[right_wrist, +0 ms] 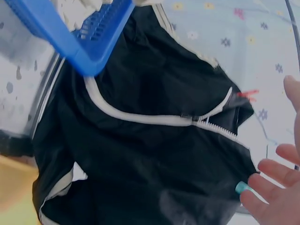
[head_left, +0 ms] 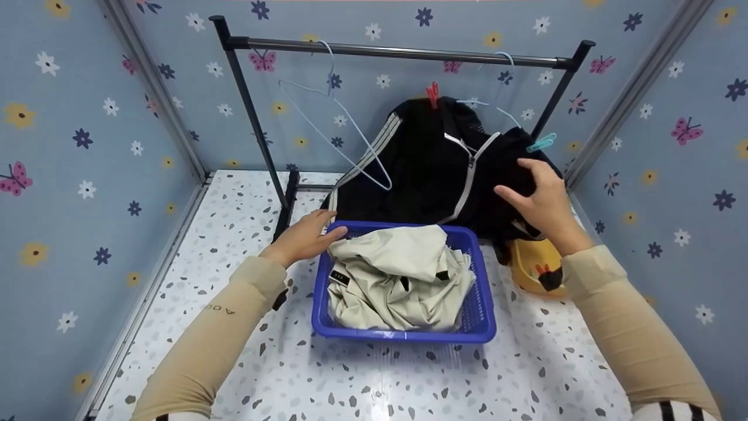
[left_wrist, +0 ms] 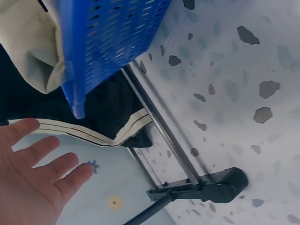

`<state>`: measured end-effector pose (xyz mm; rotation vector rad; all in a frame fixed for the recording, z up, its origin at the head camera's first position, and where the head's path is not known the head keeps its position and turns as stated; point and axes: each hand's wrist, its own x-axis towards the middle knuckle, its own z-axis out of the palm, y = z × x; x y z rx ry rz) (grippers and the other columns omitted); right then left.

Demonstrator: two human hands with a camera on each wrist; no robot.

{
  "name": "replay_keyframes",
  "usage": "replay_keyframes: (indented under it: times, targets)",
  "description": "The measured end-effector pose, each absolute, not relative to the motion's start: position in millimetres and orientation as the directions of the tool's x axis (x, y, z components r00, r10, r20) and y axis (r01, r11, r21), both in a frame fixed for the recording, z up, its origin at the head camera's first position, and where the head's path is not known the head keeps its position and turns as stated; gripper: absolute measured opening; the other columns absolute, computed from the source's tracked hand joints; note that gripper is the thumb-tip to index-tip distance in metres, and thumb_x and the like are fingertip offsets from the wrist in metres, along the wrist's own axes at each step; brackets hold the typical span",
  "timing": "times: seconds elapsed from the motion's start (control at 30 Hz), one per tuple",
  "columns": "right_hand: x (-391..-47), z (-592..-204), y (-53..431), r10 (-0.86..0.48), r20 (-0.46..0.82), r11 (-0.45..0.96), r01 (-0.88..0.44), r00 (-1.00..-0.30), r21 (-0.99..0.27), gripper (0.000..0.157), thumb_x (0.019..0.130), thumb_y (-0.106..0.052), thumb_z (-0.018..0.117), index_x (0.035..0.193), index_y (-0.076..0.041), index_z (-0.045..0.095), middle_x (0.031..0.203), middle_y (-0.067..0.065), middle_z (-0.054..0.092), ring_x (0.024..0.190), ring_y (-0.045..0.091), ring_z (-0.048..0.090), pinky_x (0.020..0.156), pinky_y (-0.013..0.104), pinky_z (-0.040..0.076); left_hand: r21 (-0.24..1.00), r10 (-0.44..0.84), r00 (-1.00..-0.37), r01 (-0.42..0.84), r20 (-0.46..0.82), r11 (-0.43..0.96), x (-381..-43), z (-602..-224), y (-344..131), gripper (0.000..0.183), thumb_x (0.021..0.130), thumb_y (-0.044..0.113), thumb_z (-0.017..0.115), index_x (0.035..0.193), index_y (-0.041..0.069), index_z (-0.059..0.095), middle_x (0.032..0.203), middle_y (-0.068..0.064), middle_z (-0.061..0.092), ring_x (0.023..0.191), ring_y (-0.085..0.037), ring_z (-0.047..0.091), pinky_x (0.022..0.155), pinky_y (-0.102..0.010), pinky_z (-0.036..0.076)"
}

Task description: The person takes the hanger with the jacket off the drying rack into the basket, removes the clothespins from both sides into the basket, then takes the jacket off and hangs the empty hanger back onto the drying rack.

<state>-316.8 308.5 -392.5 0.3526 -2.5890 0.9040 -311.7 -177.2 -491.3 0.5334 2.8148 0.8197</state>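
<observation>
1. While the right hand (head_left: 543, 202) hovers released before the shoulder of a black jacket (head_left: 432, 158), the left hand (head_left: 307, 237), likewise relaxed, is just beside a blue basket's (head_left: 403, 335) rear left corner. Head view: jacket hangs on a pale hanger (head_left: 508, 116) from the right part of the rack rail (head_left: 397, 51), red peg (head_left: 432, 95) at one shoulder, teal peg (head_left: 542, 142) at the other. Second hanger (head_left: 350, 120) on the rail, left. Cream garment (head_left: 403, 275) heaped in basket, in front of jacket. Yellow container (head_left: 523, 266) near basket, right.

2. Left wrist view: left palm visible, fingers extended and spread, gripping nothing. Basket corner near, apart. Jacket's striped edge behind fingers; rack foot (left_wrist: 206, 187) on speckled floor (left_wrist: 262, 61).

3. Right wrist view: right fingers extended, loose, beside teal peg; contact cannot be told. White zip (right_wrist: 145, 119) runs down jacket, parted at its top. Basket corner overlaps jacket's lower part.
</observation>
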Motion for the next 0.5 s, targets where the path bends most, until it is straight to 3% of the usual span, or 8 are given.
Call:
replay_keyframes:
  times: [0.3, 0.5]
  targets:
    - [-323, -390, 334, 0.084, 0.430, 0.762, -0.220, -0.899, -0.609, 0.070, 0.109, -0.030, 0.076, 0.162, 0.005, 0.049, 0.168, 0.032, 0.051, 0.159, 0.050, 0.048, 0.137, 0.063, 0.037, 0.588, 0.348, -0.937, 0.261, -0.038, 0.765, -323, -512, -185, 0.068, 0.113, 0.025, 0.060, 0.167, -0.011, 0.042, 0.172, -0.036, 0.047, 0.163, -0.056, 0.042, 0.138, -0.066, 0.033]
    - [-332, -389, 349, 0.132, 0.348, 0.753, -0.134, -0.928, -0.644, 0.075, 0.113, -0.035, 0.069, 0.169, 0.005, 0.039, 0.175, 0.032, 0.042, 0.164, 0.051, 0.042, 0.140, 0.062, 0.032, 0.617, 0.306, -0.951, 0.263, 0.039, 0.741, -372, -585, -200, 0.068, 0.107, 0.028, 0.061, 0.162, -0.010, 0.050, 0.162, -0.034, 0.059, 0.153, -0.052, 0.058, 0.126, -0.071, 0.045]
